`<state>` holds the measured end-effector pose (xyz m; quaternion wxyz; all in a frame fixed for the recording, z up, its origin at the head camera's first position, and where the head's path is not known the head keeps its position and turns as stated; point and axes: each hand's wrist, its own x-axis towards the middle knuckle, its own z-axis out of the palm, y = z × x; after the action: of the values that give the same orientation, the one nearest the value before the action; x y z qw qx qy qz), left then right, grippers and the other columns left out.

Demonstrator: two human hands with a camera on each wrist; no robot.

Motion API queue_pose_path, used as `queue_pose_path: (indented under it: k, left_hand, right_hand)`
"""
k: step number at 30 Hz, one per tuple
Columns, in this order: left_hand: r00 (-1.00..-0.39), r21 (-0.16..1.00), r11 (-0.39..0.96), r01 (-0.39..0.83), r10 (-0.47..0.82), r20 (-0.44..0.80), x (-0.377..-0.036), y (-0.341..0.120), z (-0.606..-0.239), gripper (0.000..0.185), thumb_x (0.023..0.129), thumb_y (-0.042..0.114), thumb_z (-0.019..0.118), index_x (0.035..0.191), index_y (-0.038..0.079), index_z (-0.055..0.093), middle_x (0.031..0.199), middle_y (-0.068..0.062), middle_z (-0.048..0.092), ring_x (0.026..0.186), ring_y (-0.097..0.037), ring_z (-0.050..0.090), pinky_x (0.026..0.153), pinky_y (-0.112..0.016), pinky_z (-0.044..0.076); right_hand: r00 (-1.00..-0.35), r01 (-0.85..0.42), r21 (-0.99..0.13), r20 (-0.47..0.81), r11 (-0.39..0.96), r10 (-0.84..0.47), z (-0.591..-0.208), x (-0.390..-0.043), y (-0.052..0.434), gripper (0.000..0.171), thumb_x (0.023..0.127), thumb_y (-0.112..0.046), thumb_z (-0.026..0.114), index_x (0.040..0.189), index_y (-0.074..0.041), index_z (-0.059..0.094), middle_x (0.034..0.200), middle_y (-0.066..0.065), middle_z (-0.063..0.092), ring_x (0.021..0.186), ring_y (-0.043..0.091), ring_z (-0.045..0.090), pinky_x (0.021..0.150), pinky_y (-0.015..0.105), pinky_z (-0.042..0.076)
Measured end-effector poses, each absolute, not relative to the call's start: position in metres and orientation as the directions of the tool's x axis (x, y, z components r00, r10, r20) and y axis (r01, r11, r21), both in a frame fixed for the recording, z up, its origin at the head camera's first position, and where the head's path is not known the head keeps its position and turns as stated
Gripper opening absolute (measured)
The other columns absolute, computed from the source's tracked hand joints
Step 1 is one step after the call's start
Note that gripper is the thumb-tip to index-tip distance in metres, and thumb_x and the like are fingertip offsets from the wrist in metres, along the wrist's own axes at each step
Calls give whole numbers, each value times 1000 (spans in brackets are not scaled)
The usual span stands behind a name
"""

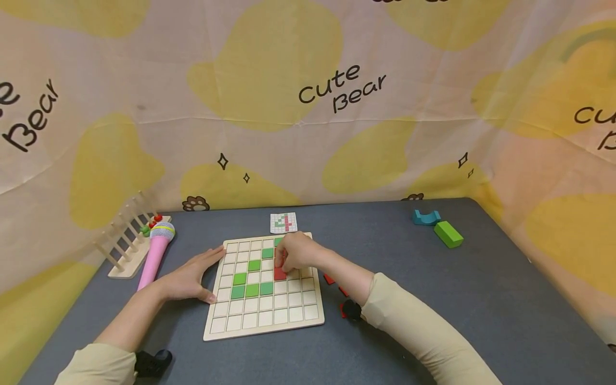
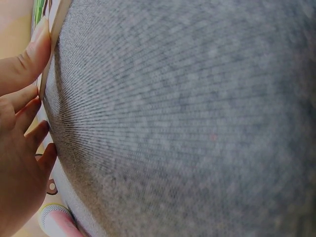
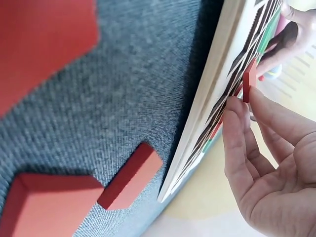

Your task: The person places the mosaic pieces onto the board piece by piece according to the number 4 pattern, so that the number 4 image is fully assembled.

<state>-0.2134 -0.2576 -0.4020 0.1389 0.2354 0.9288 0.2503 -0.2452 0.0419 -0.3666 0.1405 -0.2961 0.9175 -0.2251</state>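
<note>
Tile (image 3: pixel 250 80), red, tilts edgewise over gridded board (image 1: pixel 266 303).

Left hand (image 1: pixel 185 279), spread, is touching left edge of grid board (image 1: pixel 265 320) | left forearm (image 1: pixel 130 314) is slanting from board's left | right hand (image 1: pixel 299 251) is pinching above board | right forearm (image 1: pixel 348 274) is crossing board's right edge

Head view: up high, looks forward and down, takes in most of worktop (image 1: pixel 481 289) and cloth wall (image 1: pixel 269 96). Left wrist view: very near worktop, tipped sideways, left grip (image 2: pixel 22 168) at left edge. Right wrist view: low, close, tipped, looks past red tiles (image 3: pixel 129 177) to right grip (image 3: pixel 289 182). Board (image 1: pixel 289 316) shows in all three.
</note>
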Motion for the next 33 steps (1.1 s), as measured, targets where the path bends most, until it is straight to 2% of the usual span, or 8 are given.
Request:
queue_pose_path:
  k: [11, 16, 20, 27, 33]
  left_hand:
    - [-850, 527, 761, 378, 511, -128, -213, -256, -401, 111, 63, 33, 84, 153, -1, 29, 162, -27, 22, 146, -57, 17, 111, -74, 19]
    - [-849, 521, 761, 386, 514, -121, -212, -255, -400, 111, 63, 33, 84, 153, -1, 30, 161, -28, 23, 146, -57, 19, 111, -74, 20]
    - [-851, 516, 762, 392, 513, -111, -211, -254, -400, 111, 62, 32, 84, 152, -2, 30, 161, -28, 24, 145, -56, 20, 111, -73, 21]
    - [-851, 510, 763, 398, 514, -105, -211, -254, -399, 110, 62, 32, 84, 152, -3, 31, 160, -29, 24, 145, -57, 20, 110, -73, 22]
    - [-851, 517, 762, 391, 513, -113, -210, -255, -398, 110, 62, 32, 83, 152, -3, 31, 161, -28, 24, 145, -57, 19, 111, -74, 20]
  right_hand:
    - [-793, -493, -418, -145, 763, -592, -365, -242, 39, 13, 74, -5, 81, 81, -16, 78, 75, -4, 67, 74, 12, 49, 65, 22, 37]
    - [-797, -450, -476, -167, 756, -580, -359, -243, 46, 15, 76, -5, 79, 88, -13, 77, 81, 1, 71, 72, 12, 54, 62, 23, 41]
    - [-806, -406, -531, -175, 743, -565, -354, -249, 61, 13, 78, -4, 77, 89, -10, 76, 78, 4, 74, 70, 15, 61, 63, 23, 44]
    - [-794, -356, -595, -214, 721, -569, -353, -263, 97, 10, 80, -6, 76, 89, -10, 75, 71, 0, 68, 60, 12, 57, 58, 21, 45]
    - [-759, -346, -621, -255, 703, -599, -355, -269, 121, 11, 81, -8, 75, 92, -9, 74, 73, -2, 68, 61, 11, 57, 63, 23, 49]
